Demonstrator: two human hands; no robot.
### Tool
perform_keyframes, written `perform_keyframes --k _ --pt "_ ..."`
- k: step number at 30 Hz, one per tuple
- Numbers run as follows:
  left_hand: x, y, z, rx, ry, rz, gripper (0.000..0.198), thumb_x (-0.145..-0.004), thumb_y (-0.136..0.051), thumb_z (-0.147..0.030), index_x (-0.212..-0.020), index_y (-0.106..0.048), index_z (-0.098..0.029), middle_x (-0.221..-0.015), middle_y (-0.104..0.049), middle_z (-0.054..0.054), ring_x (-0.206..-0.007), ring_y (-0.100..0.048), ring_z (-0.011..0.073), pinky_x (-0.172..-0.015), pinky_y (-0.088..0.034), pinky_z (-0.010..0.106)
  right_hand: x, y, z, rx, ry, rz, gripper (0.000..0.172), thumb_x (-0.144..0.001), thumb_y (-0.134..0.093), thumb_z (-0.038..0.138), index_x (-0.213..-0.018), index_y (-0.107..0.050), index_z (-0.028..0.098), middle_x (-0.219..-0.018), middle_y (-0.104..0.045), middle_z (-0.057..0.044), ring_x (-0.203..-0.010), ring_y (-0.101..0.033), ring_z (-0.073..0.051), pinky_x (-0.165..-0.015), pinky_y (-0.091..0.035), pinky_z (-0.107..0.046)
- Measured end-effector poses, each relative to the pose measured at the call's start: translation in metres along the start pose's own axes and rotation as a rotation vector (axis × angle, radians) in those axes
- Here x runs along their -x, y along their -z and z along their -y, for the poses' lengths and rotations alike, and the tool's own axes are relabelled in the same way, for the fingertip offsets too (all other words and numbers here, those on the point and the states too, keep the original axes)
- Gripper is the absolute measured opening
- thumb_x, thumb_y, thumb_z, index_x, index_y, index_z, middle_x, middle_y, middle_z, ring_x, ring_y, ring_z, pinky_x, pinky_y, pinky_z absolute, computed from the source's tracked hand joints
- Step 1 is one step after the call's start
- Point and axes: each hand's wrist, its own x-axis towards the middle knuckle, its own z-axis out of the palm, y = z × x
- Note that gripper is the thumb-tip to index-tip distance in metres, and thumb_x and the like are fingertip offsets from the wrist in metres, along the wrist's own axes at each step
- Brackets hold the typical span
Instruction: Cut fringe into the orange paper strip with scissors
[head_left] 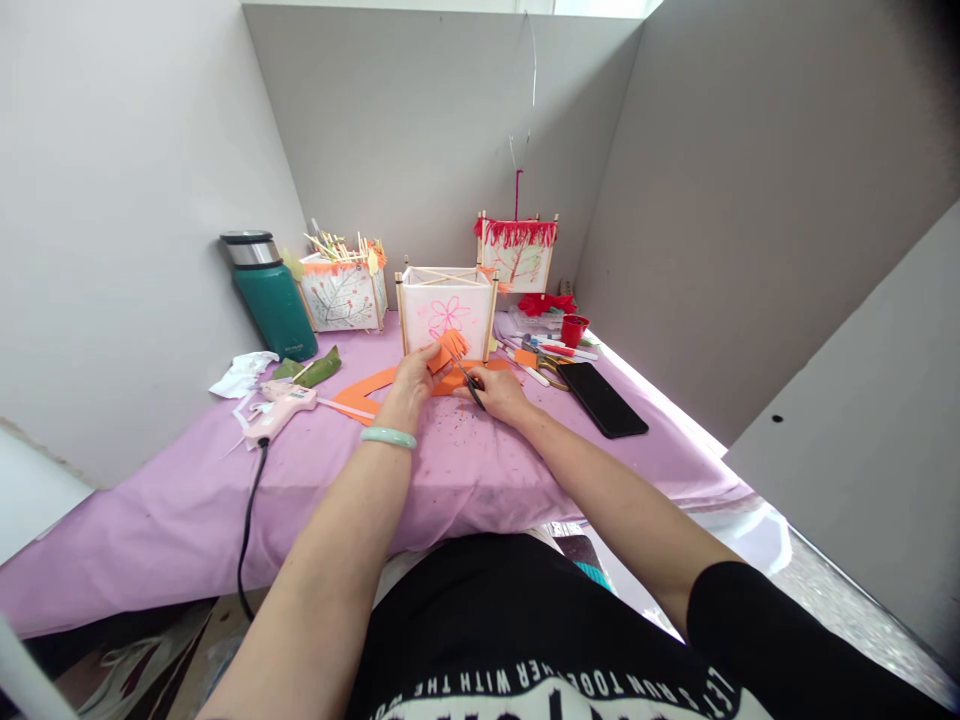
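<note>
My left hand (415, 384) is closed on a strip of orange paper (451, 348) whose upper edge is cut into a fringe. In my right hand (498, 393) is a pair of scissors (475, 390), its blades at the fringed paper. More orange paper (367, 392) lies flat on the table under and beside both hands. Just behind them stands a white paper lantern (448, 308) with a wooden stick frame and a pink flower drawn on its front. Small dark specks are scattered on the cloth below my hands.
A pink glue gun (281, 412) with a black cord lies left, before a green bottle (274, 305). Two more lanterns, one holding sticks (341, 298), one hanging with red fringe (517, 255), are behind. A black phone (602, 398), markers and a red cup (574, 330) lie right.
</note>
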Motion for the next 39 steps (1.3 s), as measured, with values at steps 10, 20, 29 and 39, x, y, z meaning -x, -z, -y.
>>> perform_keyframes --k 10,20,29,39 --pt "0.004 -0.002 -0.002 -0.001 0.006 -0.013 0.008 -0.072 -0.059 -0.007 -0.073 -0.059 -0.015 -0.067 -0.061 0.001 -0.066 -0.060 0.0111 -0.071 -0.052 0.029 0.000 0.001 0.001 -0.002 -0.003 -0.003 0.033 -0.079 -0.057 0.050 -0.086 -0.066 0.019 -0.070 -0.064 -0.003 -0.062 -0.053 -0.014 -0.056 -0.030 -0.023" --pt "-0.008 0.004 0.001 0.045 -0.032 -0.016 0.008 -0.075 -0.059 -0.008 -0.073 -0.059 -0.016 -0.069 -0.062 0.000 -0.065 -0.061 0.0107 -0.072 -0.053 0.028 0.001 0.003 0.004 -0.025 0.005 0.013 0.037 -0.076 -0.058 0.055 -0.083 -0.065 0.019 -0.070 -0.063 -0.002 -0.061 -0.053 -0.012 -0.055 -0.028 -0.021" --pt "-0.010 0.005 0.001 0.077 -0.073 -0.030 0.008 -0.075 -0.059 -0.008 -0.072 -0.057 -0.015 -0.063 -0.060 -0.002 -0.061 -0.059 0.0091 -0.074 -0.053 0.030 0.002 0.005 0.006 -0.088 0.006 0.047 0.040 -0.074 -0.059 0.057 -0.082 -0.065 0.018 -0.068 -0.061 0.000 -0.059 -0.049 -0.010 -0.055 -0.027 -0.021" --pt "-0.010 0.004 0.000 0.089 -0.067 -0.046 0.009 -0.077 -0.057 -0.008 -0.071 -0.056 -0.015 -0.062 -0.060 -0.002 -0.059 -0.059 0.0090 -0.071 -0.054 0.028 0.001 0.004 0.007 -0.078 0.001 0.030 0.040 -0.073 -0.060 0.057 -0.081 -0.065 0.018 -0.068 -0.061 0.000 -0.058 -0.048 -0.010 -0.054 -0.027 -0.021"
